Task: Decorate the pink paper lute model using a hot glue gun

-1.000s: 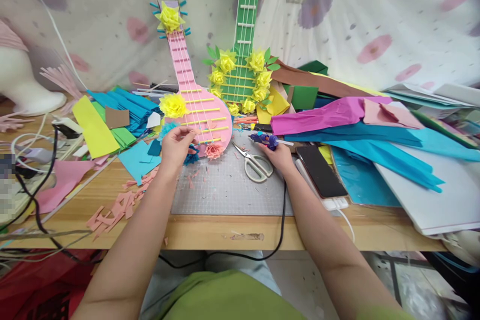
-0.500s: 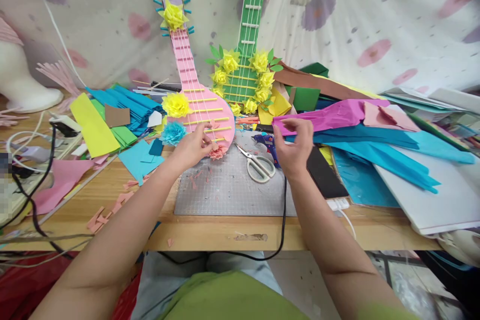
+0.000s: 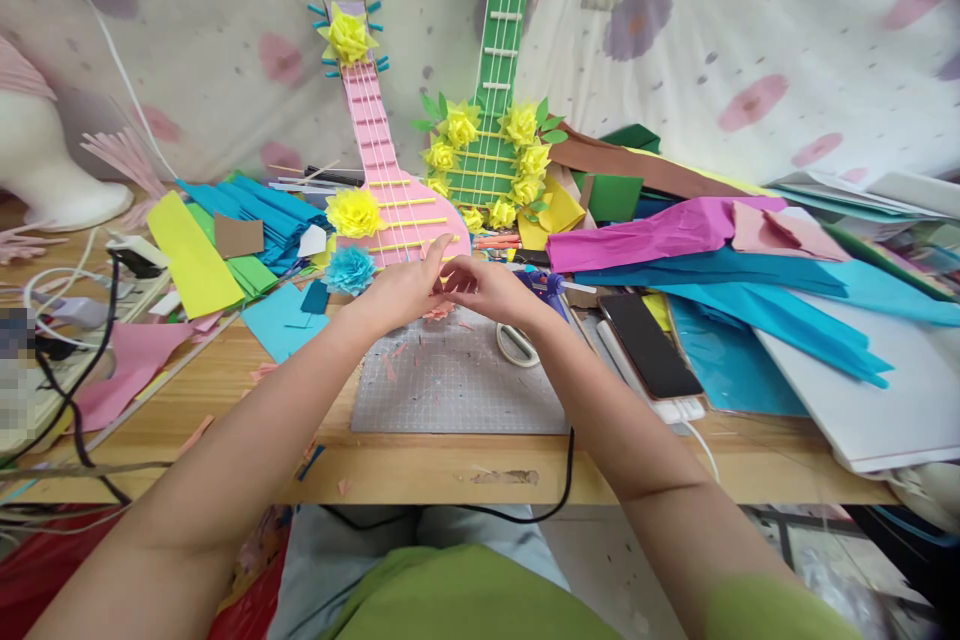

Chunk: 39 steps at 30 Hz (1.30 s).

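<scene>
My left hand [image 3: 401, 288] and my right hand [image 3: 495, 290] meet fingertip to fingertip at the lower edge of the pink paper guitar [image 3: 390, 195]. Their fingers close together over a small pink paper flower [image 3: 437, 312], which peeks out beneath them on the guitar's rim. A blue paper flower [image 3: 349, 270] and a yellow one [image 3: 352, 212] sit on the guitar body just left of my left hand. The blue glue gun [image 3: 553, 284] lies right behind my right hand, and the scissors [image 3: 517, 346] are partly hidden under my right wrist.
A grey cutting mat [image 3: 457, 385] lies under my hands. A green paper guitar [image 3: 495, 120] with yellow flowers leans at the back. A phone [image 3: 649, 345], magenta [image 3: 660, 230] and blue crepe paper [image 3: 750, 290] and a white board [image 3: 862, 390] fill the right. Cables and a power strip [image 3: 135, 255] lie left.
My right hand let go of the glue gun, rose toward the magenta paper, then came left to meet my left hand. My left hand shifted right from the blue flower to the pink one.
</scene>
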Each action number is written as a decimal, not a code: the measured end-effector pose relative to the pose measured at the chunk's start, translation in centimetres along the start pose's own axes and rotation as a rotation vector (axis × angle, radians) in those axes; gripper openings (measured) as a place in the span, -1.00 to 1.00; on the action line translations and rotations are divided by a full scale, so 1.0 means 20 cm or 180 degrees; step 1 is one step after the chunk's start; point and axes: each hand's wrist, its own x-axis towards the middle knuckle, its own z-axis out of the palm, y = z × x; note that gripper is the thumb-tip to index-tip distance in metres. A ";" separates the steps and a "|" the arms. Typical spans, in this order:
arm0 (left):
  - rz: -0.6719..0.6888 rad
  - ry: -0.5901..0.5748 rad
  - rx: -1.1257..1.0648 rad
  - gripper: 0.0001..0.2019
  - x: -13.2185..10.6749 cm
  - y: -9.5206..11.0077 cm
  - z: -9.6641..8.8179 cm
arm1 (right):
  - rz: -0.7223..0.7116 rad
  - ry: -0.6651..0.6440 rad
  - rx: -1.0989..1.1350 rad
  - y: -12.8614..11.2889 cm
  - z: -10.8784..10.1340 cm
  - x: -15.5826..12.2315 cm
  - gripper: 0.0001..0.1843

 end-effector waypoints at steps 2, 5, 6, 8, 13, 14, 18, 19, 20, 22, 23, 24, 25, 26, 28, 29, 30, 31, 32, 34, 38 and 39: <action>-0.0003 0.0001 0.0110 -0.24 0.01 0.01 0.00 | 0.0072 0.0002 -0.0075 0.00 0.00 0.01 -0.78; 0.0074 0.0029 -0.0066 -0.25 0.02 -0.02 0.00 | 0.0163 0.0147 -0.0018 0.02 0.01 0.01 -0.80; 0.0096 0.0106 -0.0194 -0.26 0.02 -0.03 0.01 | 0.0193 0.0241 0.0088 0.03 0.01 0.01 -0.80; 0.0075 0.0429 -0.0389 -0.32 0.03 -0.07 0.03 | 0.0287 0.0536 0.0425 0.08 0.02 0.01 -0.81; 0.0219 0.0962 -0.0084 -0.56 0.07 -0.10 0.13 | 0.0594 0.1587 0.1093 0.22 0.06 0.03 -0.76; 0.0280 0.0927 0.0022 -0.55 0.07 -0.09 0.15 | 0.0627 0.1728 0.1133 0.24 0.07 0.03 -0.75; 0.0394 0.0860 0.0363 -0.56 0.05 -0.06 0.23 | 0.0602 0.2006 0.1046 0.25 0.12 0.03 -0.78; 0.0434 0.0897 0.0424 -0.58 0.04 -0.05 0.24 | 0.0569 0.2037 0.0983 0.24 0.13 0.03 -0.80; 0.0494 0.0954 0.0471 -0.60 0.03 -0.05 0.26 | 0.0535 0.2051 0.0913 0.23 0.14 0.03 -0.81; 0.0657 0.1129 0.0513 -0.61 -0.01 -0.06 0.29 | 0.0474 0.2014 0.0766 0.22 0.15 0.02 -0.84; 0.0733 0.1236 0.0512 -0.60 -0.03 -0.06 0.31 | 0.0436 0.1969 0.0677 0.21 0.16 0.02 -0.85; 0.0796 0.1336 0.0501 -0.59 -0.04 -0.07 0.33 | 0.0377 0.1908 0.0567 0.21 0.16 0.03 -0.86; 0.0833 0.1434 0.0481 -0.57 -0.06 -0.08 0.36 | 0.0300 0.1837 0.0436 0.21 0.17 0.03 -0.86; 0.0861 0.1516 0.0457 -0.56 -0.07 -0.08 0.38 | 0.0211 0.1757 0.0294 0.21 0.18 0.03 -0.86; 0.0877 0.1662 0.0384 -0.55 -0.10 -0.10 0.42 | 0.0038 0.1586 0.0026 0.22 0.20 0.03 -0.87; 0.0874 0.1714 0.0340 -0.55 -0.11 -0.10 0.44 | -0.0027 0.1504 -0.0071 0.23 0.21 0.03 -0.87; 0.0856 0.1753 0.0293 -0.57 -0.11 -0.11 0.46 | -0.0080 0.1431 -0.0134 0.23 0.22 0.03 -0.87; 0.0842 0.1770 0.0250 -0.58 -0.12 -0.11 0.47 | -0.0121 0.1378 -0.0172 0.23 0.22 0.03 -0.87; 0.0832 0.1777 0.0212 -0.59 -0.12 -0.12 0.48 | -0.0157 0.1345 -0.0199 0.23 0.22 0.03 -0.88; 0.0829 0.1776 0.0147 -0.60 -0.12 -0.12 0.50 | -0.0216 0.1294 -0.0249 0.23 0.22 0.03 -0.88; 0.0800 0.1757 -0.0007 -0.58 -0.12 -0.12 0.52 | -0.0188 0.1170 -0.0410 0.21 0.22 0.02 -0.90; 0.0802 0.1751 -0.0037 -0.57 -0.12 -0.12 0.52 | -0.0162 0.1154 -0.0457 0.20 0.23 0.02 -0.91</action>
